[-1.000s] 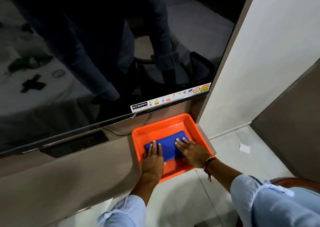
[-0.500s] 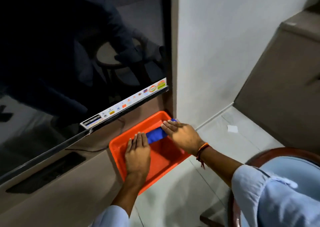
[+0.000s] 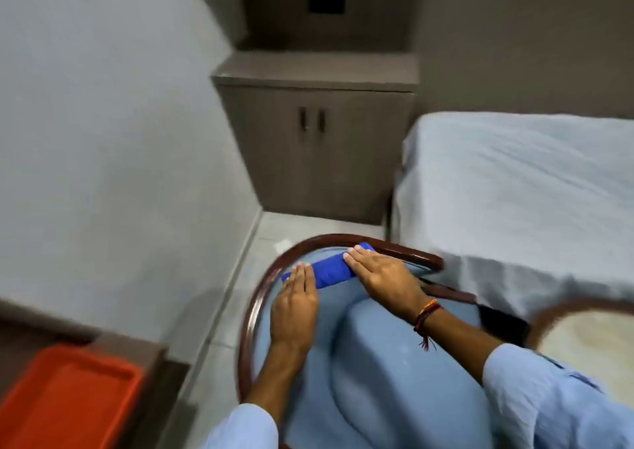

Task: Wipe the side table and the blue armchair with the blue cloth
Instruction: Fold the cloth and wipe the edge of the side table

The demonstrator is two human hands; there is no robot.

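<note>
Head view, blue cloth [image 3: 329, 269] on blue armchair [image 3: 346, 363] back — left hand [image 3: 295, 303], right hand [image 3: 386, 278] pressed flat on its ends

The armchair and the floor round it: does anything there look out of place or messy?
One small thing: a white scrap lies on the floor tiles just behind the armchair, near the wall. Otherwise nothing stands out; both hands press the blue cloth flat against the chair's upper back, below its wooden rim.
</note>
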